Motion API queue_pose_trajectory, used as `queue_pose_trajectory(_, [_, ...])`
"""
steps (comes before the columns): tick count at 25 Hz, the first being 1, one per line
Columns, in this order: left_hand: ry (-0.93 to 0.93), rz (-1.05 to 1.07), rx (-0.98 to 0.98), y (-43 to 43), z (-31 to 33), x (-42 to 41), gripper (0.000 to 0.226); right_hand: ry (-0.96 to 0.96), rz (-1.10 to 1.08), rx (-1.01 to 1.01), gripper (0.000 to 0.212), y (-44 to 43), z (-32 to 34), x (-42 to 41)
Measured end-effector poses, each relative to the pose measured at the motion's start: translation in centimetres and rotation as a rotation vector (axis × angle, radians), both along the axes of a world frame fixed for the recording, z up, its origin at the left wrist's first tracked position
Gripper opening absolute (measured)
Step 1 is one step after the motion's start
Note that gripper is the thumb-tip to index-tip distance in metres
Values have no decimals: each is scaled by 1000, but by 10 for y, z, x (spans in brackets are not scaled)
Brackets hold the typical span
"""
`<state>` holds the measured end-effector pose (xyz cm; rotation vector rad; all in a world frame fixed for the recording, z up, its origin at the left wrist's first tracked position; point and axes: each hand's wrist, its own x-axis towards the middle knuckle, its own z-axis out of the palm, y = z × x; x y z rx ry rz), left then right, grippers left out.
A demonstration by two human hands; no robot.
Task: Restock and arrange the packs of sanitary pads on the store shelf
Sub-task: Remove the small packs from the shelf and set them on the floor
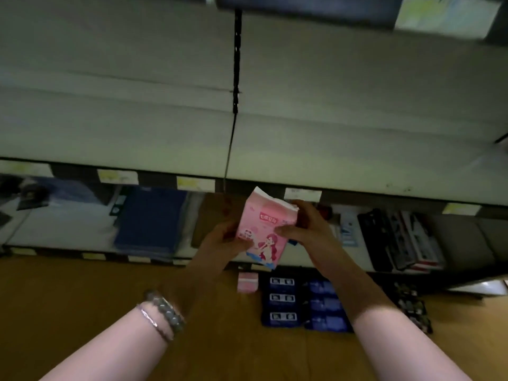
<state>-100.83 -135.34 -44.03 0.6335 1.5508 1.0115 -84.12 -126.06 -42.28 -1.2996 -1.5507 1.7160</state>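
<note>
Left hand (222, 240) and right hand (308, 229) both grip one pink pack (264, 226) before the shelf (330, 149) edge, above one small pink pack (247, 282) and two columns of blue packs (280, 301) on the floor (82, 284)

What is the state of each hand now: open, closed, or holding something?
Left hand: holding the pink pack by its left edge.
Right hand: holding the same pack by its right edge.

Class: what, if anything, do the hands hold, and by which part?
A pink pack: the left hand grips one long side, the right hand the opposite side.
</note>
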Motion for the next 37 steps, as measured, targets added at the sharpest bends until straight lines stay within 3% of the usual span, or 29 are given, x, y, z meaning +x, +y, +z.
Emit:
queue_pose_trajectory(5, [-97,74,-101,6,-125,6,33,-48,35,-47,67,12,-130,1])
queue_pose_trajectory(9, [-139,96,-170,8,-241,2,31,-72,67,-71,61,11,-244,-4])
queue_pose_trajectory(14, [-46,-66,-236,6,-371,1,29,-176,181,-60,65,7,-376,-7])
queue_pose_trajectory(18, [-26,-235,-238,-2,-439,3,30,-444,461,58,59,2,-447,-5])
queue_pose_trajectory(20, [43,-324,-236,-4,-463,6,34,-540,570,151,56,-2,-469,-3])
queue_pose_trajectory(23, [158,-394,-233,-6,-489,17,41,-594,645,189,73,-14,-505,5])
queue_pose_trajectory(28, [163,-510,-251,-12,-500,26,55,-765,694,268,88,-27,-535,14])
queue_pose_trajectory(37, [215,-614,-395,-14,-518,18,60,-856,741,457,84,-34,-566,9])
